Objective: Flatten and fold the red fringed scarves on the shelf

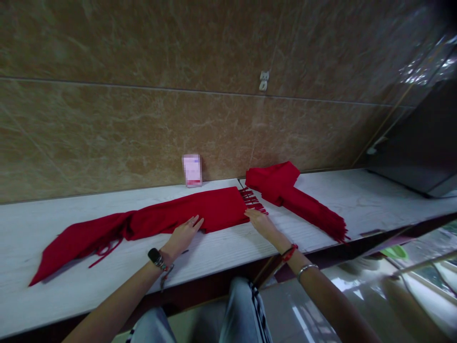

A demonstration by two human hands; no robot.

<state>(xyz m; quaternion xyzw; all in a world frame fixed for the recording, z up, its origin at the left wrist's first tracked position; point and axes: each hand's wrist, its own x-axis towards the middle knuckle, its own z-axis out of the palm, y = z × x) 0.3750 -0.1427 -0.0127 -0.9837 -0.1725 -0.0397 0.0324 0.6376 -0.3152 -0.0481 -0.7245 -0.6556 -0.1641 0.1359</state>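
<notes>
A long red scarf [214, 209] lies lengthwise on the white tabletop. Its right end is flat and fringed; further left it bunches up, with thin red ties [106, 251] hanging there, then widens to a pointed end. Fingers spread, my left hand [183, 236] rests on the scarf's near edge around its middle. My right hand [262, 224] has its fingertips together at the near corner by the fringe, appearing to pinch the cloth; the thumb is hard to make out. Another red fringed piece [285, 188], folded over itself, lies to the right of the scarf's fringe.
A small pinkish card or box [193, 170], blurred, leans on the brown marbled wall [143, 128] behind. A dark grey appliance or cabinet [417, 138] stands at the right end of the white tabletop [214, 247]. My knees are below the front edge. A green basin [394, 252] sits lower right.
</notes>
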